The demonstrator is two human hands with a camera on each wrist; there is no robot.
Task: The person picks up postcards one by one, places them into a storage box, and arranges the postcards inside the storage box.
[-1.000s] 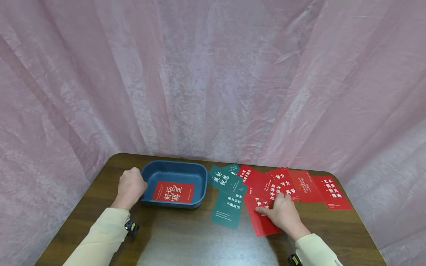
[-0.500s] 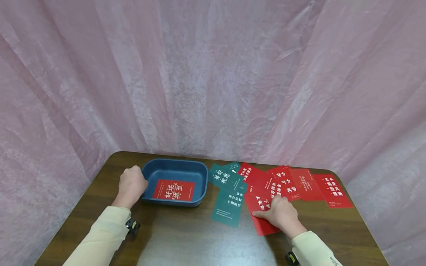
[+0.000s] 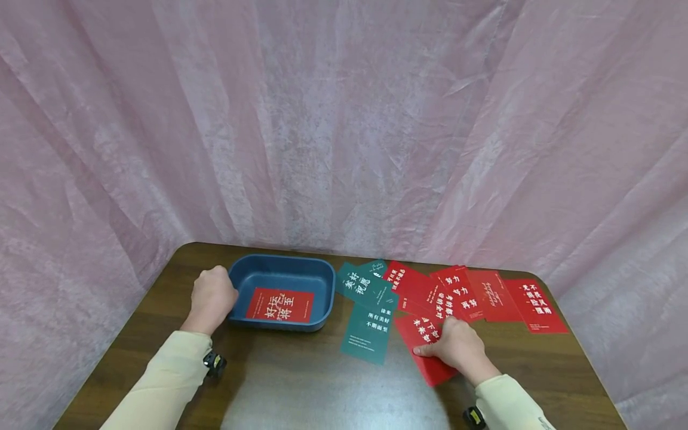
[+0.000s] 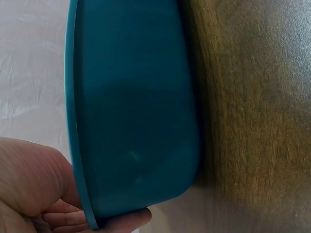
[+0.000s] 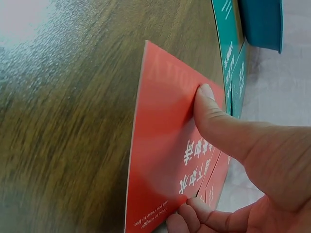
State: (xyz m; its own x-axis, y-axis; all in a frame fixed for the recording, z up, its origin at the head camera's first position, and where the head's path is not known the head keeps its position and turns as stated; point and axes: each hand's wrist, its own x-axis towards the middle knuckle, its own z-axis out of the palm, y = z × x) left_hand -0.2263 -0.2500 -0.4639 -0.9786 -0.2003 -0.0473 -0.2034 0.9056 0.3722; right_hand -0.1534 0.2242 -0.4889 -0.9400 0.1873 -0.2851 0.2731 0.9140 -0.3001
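Head view, left hand [image 3: 211, 297] grasping blue tray [image 3: 279, 273] rim, right hand [image 3: 457, 346] pinching red card [image 3: 426, 349]

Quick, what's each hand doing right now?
Left hand: grips the near-left rim of the blue tray.
Right hand: pinches a red card, thumb on top, fingers under its edge.

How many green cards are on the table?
3 can be made out. One large green card lies nearest the person, a second green card sits beyond it by the blue tray, and a third green corner peeks out behind. More could lie hidden under the overlapping cards.
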